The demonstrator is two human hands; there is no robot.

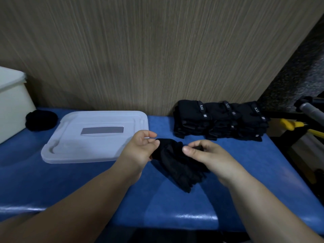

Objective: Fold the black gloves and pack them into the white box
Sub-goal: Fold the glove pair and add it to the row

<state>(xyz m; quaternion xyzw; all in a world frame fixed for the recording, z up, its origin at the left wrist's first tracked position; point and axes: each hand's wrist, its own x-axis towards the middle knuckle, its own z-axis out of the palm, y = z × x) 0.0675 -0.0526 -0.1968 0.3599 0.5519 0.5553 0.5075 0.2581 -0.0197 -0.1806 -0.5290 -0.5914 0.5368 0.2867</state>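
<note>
A black glove (175, 163) is held just above the blue padded table (70, 181), near the middle of the scene, with its finger end hanging down towards the near edge. The left hand (140, 148) is found at the glove's left end, fingers curled, with the edge of the fabric pinched between thumb and fingertips. The right hand (206, 158) is found at the glove's far right corner, where a fold of fabric is nipped between thumb and curled fingers. Both hands are closed on the same glove; neither is spread flat.

A stack of black gloves (219, 120) is noted at the far right of the table, set against the wood-grain wall panel (157, 50), with labelled straps visible on top. A white lid (94, 135) bearing a grey label is laid flat on the table, left of the hands and just beside the left hand. The white box (12, 102) is seen only in part at the far left edge; its inside cannot be seen. A black bundle (41, 121) is noted beside the box, between it and the lid. Yellow-handled tools (289, 125) are seen beyond the table's right edge.
</note>
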